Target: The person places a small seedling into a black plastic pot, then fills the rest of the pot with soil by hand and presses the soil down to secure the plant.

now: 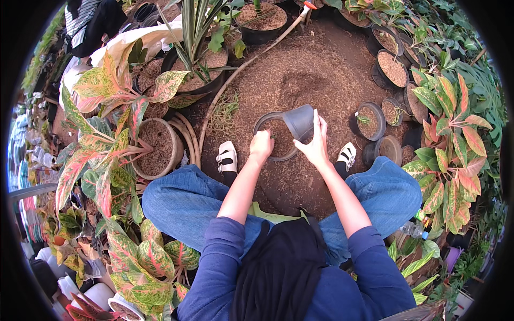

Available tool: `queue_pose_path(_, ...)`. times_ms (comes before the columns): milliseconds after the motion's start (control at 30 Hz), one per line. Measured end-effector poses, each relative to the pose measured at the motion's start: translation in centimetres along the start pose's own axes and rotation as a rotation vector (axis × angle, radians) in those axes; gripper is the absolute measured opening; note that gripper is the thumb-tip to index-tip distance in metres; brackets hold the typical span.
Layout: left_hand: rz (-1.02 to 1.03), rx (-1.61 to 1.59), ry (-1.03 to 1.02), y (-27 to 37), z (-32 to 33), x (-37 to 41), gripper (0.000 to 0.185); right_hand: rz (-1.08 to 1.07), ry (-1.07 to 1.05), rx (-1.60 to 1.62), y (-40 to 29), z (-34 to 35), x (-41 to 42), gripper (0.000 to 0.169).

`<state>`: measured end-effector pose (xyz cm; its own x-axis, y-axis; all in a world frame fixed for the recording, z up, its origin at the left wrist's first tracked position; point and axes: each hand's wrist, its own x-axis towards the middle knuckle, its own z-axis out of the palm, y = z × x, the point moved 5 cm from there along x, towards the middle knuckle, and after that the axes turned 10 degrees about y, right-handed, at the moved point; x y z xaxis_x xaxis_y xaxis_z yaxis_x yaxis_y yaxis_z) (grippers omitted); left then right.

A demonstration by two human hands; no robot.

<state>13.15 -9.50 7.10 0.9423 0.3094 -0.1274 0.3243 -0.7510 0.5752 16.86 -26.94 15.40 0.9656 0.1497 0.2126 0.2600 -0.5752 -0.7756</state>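
My right hand (315, 140) grips a small black plastic plant pot (299, 120), tilted over the right side of a wider round black pot (260, 120) that stands on the soil between my feet. Inside the wider pot lies brown, crumbly potting material (281, 138). My left hand (262, 144) is closed at the left rim of that wider pot, with a bit of green showing beside its fingers. What the left fingers hold, if anything, is hidden by the hand.
A hose (237, 74) curves along the left. Pulled green stems (225, 114) lie near it. Potted aglaonema plants stand at left and right, beside a large round pot (176, 148). Several black pots (367, 120) line the right. A plastic bottle (413, 230) lies by my right knee. Another person (90, 24) is at upper left.
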Motion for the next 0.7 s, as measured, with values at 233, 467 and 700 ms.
queue_pose_path(233, -0.173, -0.217, 0.195, -0.1, 0.5, -1.5, 0.024, -0.071, -0.144, 0.051, -1.8, 2.1, 3.1, 0.109)
queue_pose_path(467, -0.32, -0.522, 0.268, -0.2, 2.1, -2.6, 0.039, -0.142, -0.318, 0.067, -3.8, 4.1, 4.2, 0.109)
queue_pose_path(700, -0.379, -0.622, 0.18, 0.6, 3.3, -3.4, 0.048, -0.162, -0.425, 0.112, -4.2, 4.6, 5.2, 0.106)
